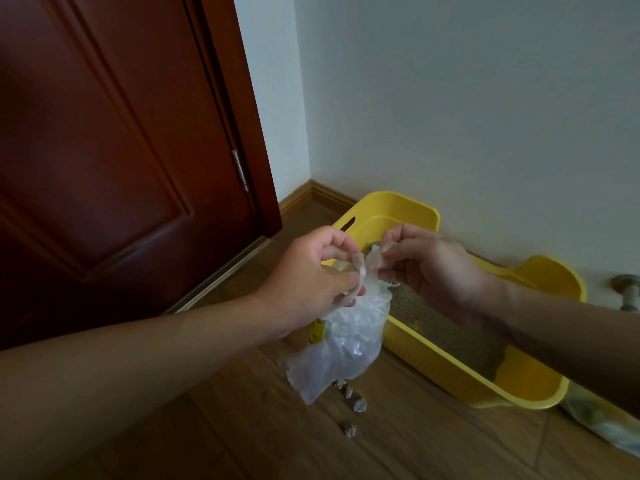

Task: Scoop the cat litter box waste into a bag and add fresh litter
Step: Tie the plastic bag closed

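A clear plastic bag (341, 344) hangs in the air over the wooden floor, just in front of the yellow litter box (446, 370). My left hand (311, 282) pinches one side of the bag's top edge. My right hand (429, 265) pinches the other side, a little apart from the left. The box stands along the white wall and holds brownish-grey litter (446, 327). Several litter clumps (358, 405) lie on the floor below the bag. A small yellow object (317, 332) shows behind the bag; what it is cannot be told.
A dark red wooden door (114, 143) fills the left side, with its threshold near the box's far corner. A patterned bag or cloth (602, 420) lies at the box's near right end. A grey metal fitting (628, 292) stands by the wall on the right.
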`<state>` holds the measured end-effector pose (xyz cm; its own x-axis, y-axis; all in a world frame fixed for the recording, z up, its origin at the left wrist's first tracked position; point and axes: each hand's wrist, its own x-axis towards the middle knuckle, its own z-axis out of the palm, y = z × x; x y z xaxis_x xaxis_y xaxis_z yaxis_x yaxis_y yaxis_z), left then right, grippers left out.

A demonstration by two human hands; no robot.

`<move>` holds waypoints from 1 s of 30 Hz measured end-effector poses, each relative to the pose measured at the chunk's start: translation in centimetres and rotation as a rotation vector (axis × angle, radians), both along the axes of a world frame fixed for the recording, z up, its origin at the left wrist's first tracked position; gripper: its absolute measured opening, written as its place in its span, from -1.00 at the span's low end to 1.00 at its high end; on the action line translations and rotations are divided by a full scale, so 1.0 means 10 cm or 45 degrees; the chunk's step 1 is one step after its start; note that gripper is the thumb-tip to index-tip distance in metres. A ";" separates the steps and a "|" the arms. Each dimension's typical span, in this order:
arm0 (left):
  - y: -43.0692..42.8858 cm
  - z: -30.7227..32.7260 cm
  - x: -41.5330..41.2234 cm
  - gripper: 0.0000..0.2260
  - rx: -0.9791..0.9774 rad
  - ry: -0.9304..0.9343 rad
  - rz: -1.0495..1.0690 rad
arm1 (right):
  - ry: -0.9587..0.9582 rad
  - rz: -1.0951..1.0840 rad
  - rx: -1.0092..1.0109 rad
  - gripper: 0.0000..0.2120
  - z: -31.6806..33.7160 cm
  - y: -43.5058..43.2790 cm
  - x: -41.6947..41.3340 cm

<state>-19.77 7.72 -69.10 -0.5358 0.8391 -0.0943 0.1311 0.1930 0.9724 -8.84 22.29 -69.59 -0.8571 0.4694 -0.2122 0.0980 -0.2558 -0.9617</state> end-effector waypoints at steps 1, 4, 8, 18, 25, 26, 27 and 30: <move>0.01 -0.01 -0.01 -0.75 0.013 0.010 0.000 | 0.014 0.006 -0.032 -0.87 -0.01 0.01 -0.02; 0.03 -0.04 -0.04 -0.73 0.036 0.050 -0.014 | 0.041 0.027 -0.071 -0.90 -0.06 0.05 -0.07; 0.07 -0.11 -0.09 -0.71 0.089 0.058 0.010 | 0.042 0.027 -0.014 -0.79 -0.12 0.06 -0.11; 0.18 -0.31 -0.21 -0.73 0.168 -0.013 0.102 | 0.083 0.135 -0.126 -0.64 -0.26 0.01 -0.23; 0.13 -0.37 -0.25 -0.71 0.135 -0.025 0.120 | 0.003 0.190 0.027 -0.56 -0.34 0.03 -0.27; 0.12 -0.38 -0.25 -0.71 0.131 -0.012 0.120 | -0.008 0.208 0.045 -0.53 -0.34 0.04 -0.28; 0.12 -0.39 -0.26 -0.71 0.125 0.002 0.119 | -0.018 0.230 0.075 -0.54 -0.34 0.05 -0.29; 0.14 -0.42 -0.28 -0.73 0.086 0.019 0.106 | -0.058 0.167 0.207 -0.66 -0.34 0.03 -0.32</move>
<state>-22.58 9.13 -73.32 -0.6048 0.7958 -0.0307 0.1319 0.1382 0.9816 -12.04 22.56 -72.98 -0.9043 0.3858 -0.1826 0.1643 -0.0801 -0.9832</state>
